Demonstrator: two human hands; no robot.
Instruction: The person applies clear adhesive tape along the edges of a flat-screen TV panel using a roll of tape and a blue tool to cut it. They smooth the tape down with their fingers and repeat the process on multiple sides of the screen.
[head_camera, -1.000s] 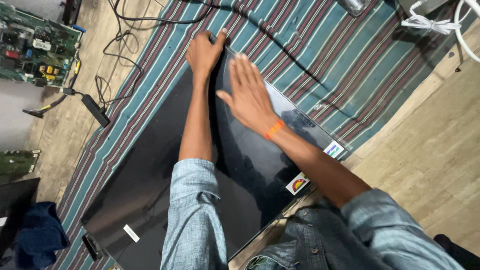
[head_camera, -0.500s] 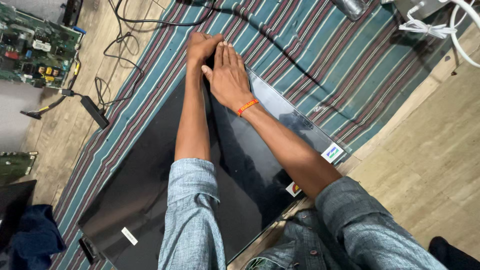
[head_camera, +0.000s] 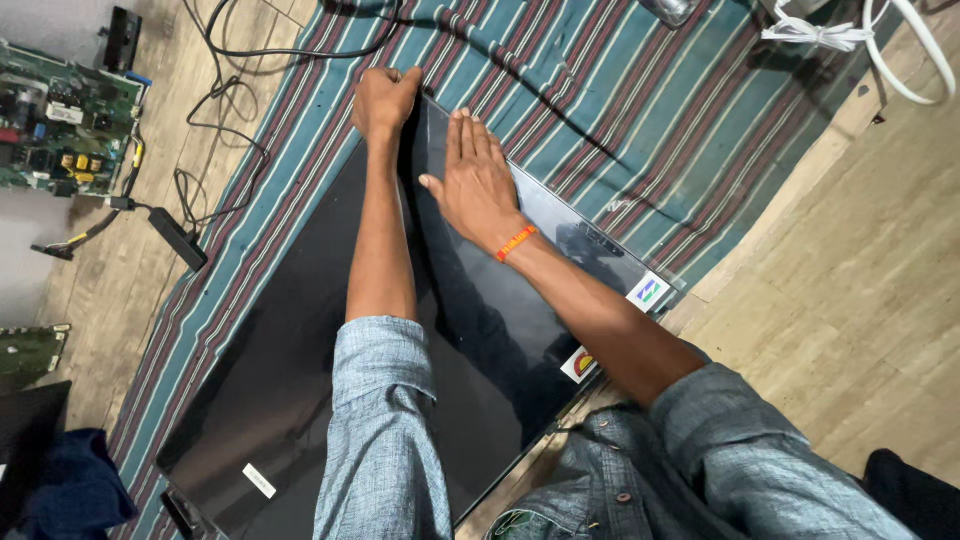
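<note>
Left hand clenched over the far corner at 12 o'clock, right hand flat and released on the glass, the flat-screen panel lies face-up on a striped mat: broad, slick, probably fragile, best held by its edges.

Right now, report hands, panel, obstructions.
Left hand curled on far corner of large black flat screen panel. Right hand flat on glass. Nothing lying on panel.
</note>
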